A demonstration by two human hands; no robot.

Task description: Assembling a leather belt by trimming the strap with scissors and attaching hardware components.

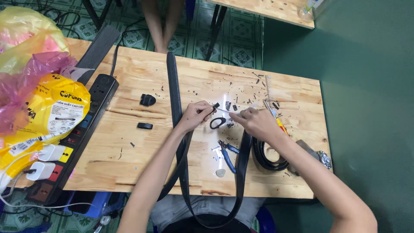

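Left hand: fingers closed in a pinch on a small black piece, held just above the bench.
Right hand: fingers closed around a thin pale sliver whose tip meets the small black piece; what kind of tool or strip it is cannot be told.
Black belt: laid across the bench from the far edge, passed under the left wrist, hung off the near edge in a loop toward the lap and brought back up beside the right hand.
Handling, belt: judged limp and pliable along its length, light, smooth-faced and a little slippery; best taken flat across its width, near the part being worked.
Handling, small black piece: judged tiny, light and easily dropped; a fingertip pinch at its sides is suited.
Nearby: scissors with black handles between the hands; blue-handled pliers nearer the edge; a coiled belt under the right forearm; two black clips to the left.
Bench: pale knotted plywood, strewn with dark offcuts around the hands.
Left side: black power strip with white chargers plugged in; yellow and pink plastic bags.
Room: green patterned tile floor; plain green floor at right; another person's bare legs beyond the bench.
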